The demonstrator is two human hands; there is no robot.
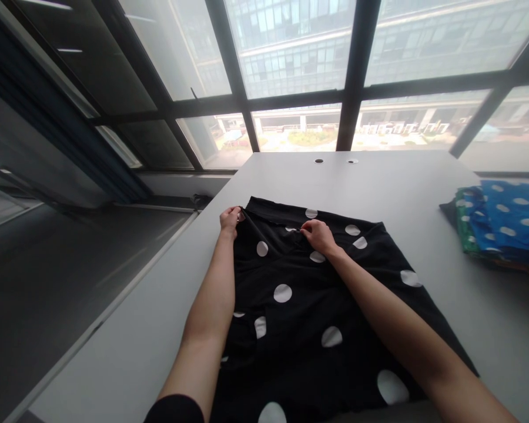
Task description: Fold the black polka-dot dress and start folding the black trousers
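You have only one view, from the camera on your head. It looks forward and down, along both your forearms to the table [379, 182], which fills the lower and middle part of the picture. The camera is near: your arms enter from the bottom edge and the cloth [317, 305] lies close under it. In the upper part you see the window [291, 53] behind the table's far edge. The picture is tilted a little, so the table edges run slanted.

A: Near both pinches, what can't you make out?
B: The black white-dotted cloth garment [300, 305] hides the fingertips; its near hem runs off the bottom edge.
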